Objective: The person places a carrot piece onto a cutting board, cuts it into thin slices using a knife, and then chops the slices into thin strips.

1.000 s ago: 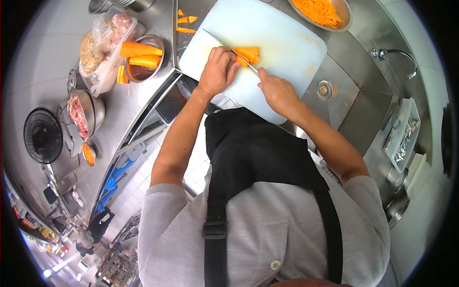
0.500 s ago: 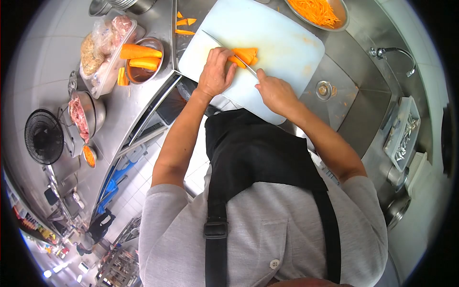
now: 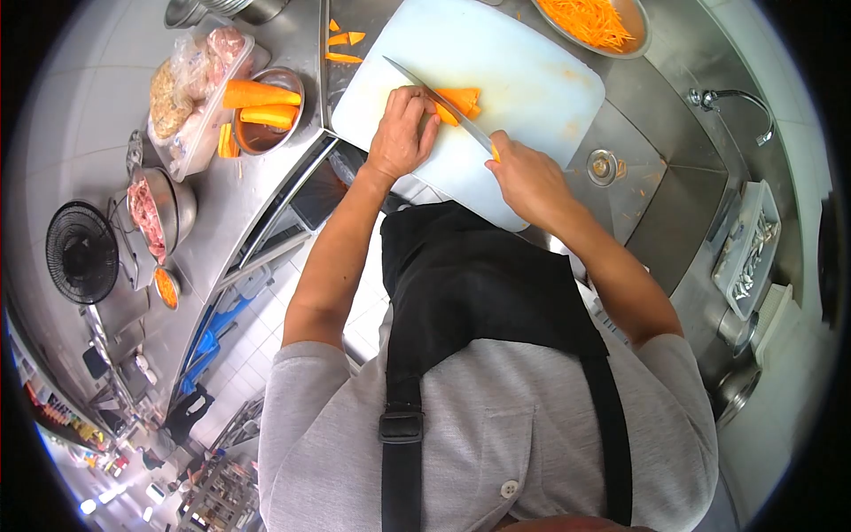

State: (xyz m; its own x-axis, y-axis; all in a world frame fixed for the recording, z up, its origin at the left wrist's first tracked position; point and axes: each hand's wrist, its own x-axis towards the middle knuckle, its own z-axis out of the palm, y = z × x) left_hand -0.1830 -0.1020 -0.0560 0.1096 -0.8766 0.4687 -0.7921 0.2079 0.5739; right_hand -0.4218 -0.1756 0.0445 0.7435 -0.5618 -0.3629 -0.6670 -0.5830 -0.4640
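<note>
A white cutting board (image 3: 523, 84) lies before me with sliced orange carrot (image 3: 466, 97) on its middle. My left hand (image 3: 405, 133) rests at the left end of the carrot, fingers curled and pressed on it. In my right hand (image 3: 534, 184) is a kitchen knife (image 3: 456, 115), gripped by its yellowish handle. Its blade runs diagonally across the carrot close to my left fingertips, the tip pointing to the upper left.
Left of the board, a metal bowl (image 3: 298, 96) holds big carrot pieces beside a plastic tub of bagged meat (image 3: 213, 66). Shredded carrot fills a bowl (image 3: 645, 40) at the upper right. A sink drain (image 3: 603, 167), a tap (image 3: 764, 120) and a white tray (image 3: 725, 266) are on the right.
My right hand and the knife have shifted right and slightly toward me, and more of the blade's flat side shows. My left hand stays nearly in place on the carrot.
</note>
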